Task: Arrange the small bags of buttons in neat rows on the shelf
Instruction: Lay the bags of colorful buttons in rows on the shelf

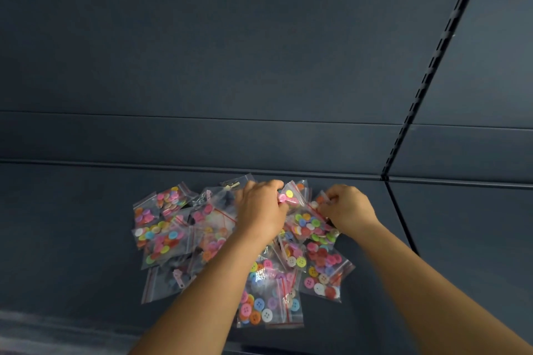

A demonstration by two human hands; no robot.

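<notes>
I judge sorting barely begun: small clear zip bags of coloured plastic buttons (219, 239) lie heaped on the dark blue shelf (86, 239), left hand (261, 207) and right hand (347, 207) each pinching far-side bags with curled fingers.

Both hands low in frame: left hand (261, 207) and right hand (347, 207) pinching clear button bags (268, 297) heaped on dark shelf (72, 225).

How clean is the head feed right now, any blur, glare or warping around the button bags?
Head view: left hand and the bags beside it slightly motion-blurred; glare glints off the nearest bag; lighting dim, brightest on the shelf's back panel; wide-angle lens tilts the slotted upright; right hand sharper.
</notes>
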